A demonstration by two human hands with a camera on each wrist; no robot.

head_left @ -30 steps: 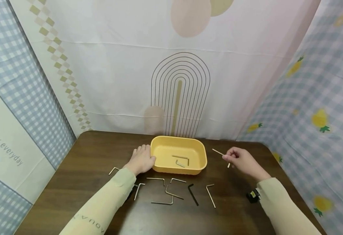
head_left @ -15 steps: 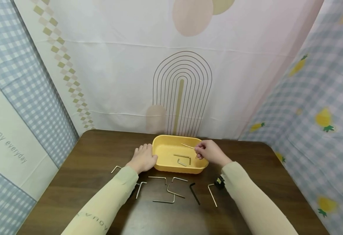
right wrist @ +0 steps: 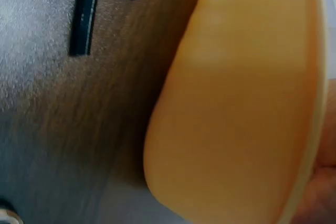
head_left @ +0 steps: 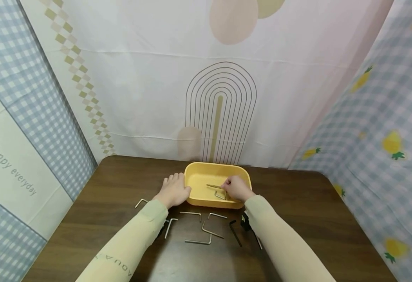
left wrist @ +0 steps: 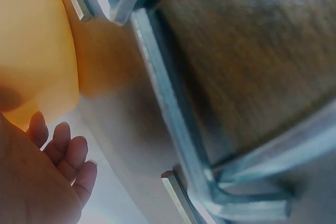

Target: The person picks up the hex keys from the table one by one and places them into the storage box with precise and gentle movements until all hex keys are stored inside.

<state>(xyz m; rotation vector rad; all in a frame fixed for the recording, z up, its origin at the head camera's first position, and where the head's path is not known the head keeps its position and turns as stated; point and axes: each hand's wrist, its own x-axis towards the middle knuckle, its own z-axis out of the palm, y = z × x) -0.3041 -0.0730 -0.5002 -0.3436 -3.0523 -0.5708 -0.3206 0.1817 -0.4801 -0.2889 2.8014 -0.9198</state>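
Note:
A yellow plastic bin [head_left: 206, 202] stands at the back middle of the table. My left hand [head_left: 174, 192] rests against its left end, thumb at the rim and fingers loosely extended; the left wrist view shows the fingers [left wrist: 73, 163] slightly bent beside the bin wall. My right hand [head_left: 237, 188] reaches low inside the bin and pinches an L-shaped hex key [head_left: 213, 186]. Another hex key [head_left: 220, 195] lies on the bin floor just beside my fingertips. In the right wrist view, the bin wall [right wrist: 231, 108] hides most of that hand.
Several L-shaped hex keys lie on the wooden table in front of the bin, among them a black one [head_left: 235, 234] and silver ones [head_left: 197, 242]. One small key [head_left: 140, 202] lies left of my left forearm. A patterned cloth [head_left: 149, 98] hangs behind the table.
My right hand has carried a hex key leftward from beyond the bin's right side and down inside it. The left hand has stayed at the bin's left end.

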